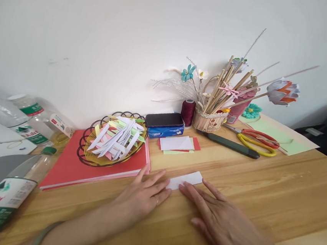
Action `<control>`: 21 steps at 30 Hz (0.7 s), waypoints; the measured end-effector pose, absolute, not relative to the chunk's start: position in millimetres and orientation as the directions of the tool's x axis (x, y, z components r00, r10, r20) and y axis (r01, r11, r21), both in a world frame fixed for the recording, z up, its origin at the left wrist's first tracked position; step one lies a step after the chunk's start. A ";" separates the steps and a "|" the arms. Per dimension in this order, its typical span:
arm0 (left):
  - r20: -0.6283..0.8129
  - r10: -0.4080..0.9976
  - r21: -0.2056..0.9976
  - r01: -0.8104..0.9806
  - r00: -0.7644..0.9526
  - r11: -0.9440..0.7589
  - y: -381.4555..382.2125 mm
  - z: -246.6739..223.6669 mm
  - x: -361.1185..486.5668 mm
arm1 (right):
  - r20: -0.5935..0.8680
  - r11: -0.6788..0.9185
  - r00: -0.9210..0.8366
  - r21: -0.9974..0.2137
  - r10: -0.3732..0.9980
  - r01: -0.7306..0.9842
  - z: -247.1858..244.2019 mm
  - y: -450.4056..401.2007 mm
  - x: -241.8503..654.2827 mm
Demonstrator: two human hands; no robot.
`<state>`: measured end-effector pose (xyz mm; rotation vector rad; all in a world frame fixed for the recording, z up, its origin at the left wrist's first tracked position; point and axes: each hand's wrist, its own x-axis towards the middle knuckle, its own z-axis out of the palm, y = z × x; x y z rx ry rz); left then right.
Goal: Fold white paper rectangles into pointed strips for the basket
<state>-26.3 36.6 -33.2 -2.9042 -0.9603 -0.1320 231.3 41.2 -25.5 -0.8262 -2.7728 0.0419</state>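
A narrow white strip of paper [186, 179], apparently folded, lies on the wooden table between my hands. My left hand [141, 195] rests palm down with its fingers spread, the fingertips touching the strip's left end. Across the strip's lower right part, my right hand [215, 212] lies with fingers stretched out and pressed on the paper. Just beyond the strip sits a small stack of white, green and red paper slips [177, 143]. To the left, a wicker basket [83, 157] holds many folded paper pieces [118, 139].
Red paper sheets [67, 159] lie under the basket. Behind stand a phone [164, 119] on a blue tissue pack [165, 132], maroon thread [188, 112] and a flower basket [210, 121]. Scissors [256, 143] and a green-handled tool [232, 145] lie right; plastic bottles [6, 196] are left.
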 end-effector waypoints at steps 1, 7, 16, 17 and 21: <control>0.106 0.595 -0.046 0.601 0.797 -0.798 36.8 -32.5 -26.4 | 0.224 0.842 -0.813 -0.088 0.538 0.533 -25.8 43.2 236.3; 0.139 0.593 -0.050 0.603 0.793 -0.796 35.8 -29.8 -25.6 | 0.201 0.822 -0.802 -0.033 0.563 0.569 -27.6 55.3 265.8; 0.276 0.612 -0.018 0.640 0.741 -0.768 36.9 -48.9 -33.4 | 0.191 0.766 -0.743 -0.109 0.642 0.633 -21.1 53.9 270.3; 0.284 0.611 -0.012 0.640 0.739 -0.768 37.6 -50.0 -34.0 | 0.188 0.755 -0.732 -0.123 0.655 0.644 -20.6 53.7 270.2; 0.280 0.617 0.015 0.640 0.735 -0.769 40.1 -50.7 -36.2 | 0.251 0.720 -0.679 -0.138 0.689 0.680 -25.6 57.3 278.3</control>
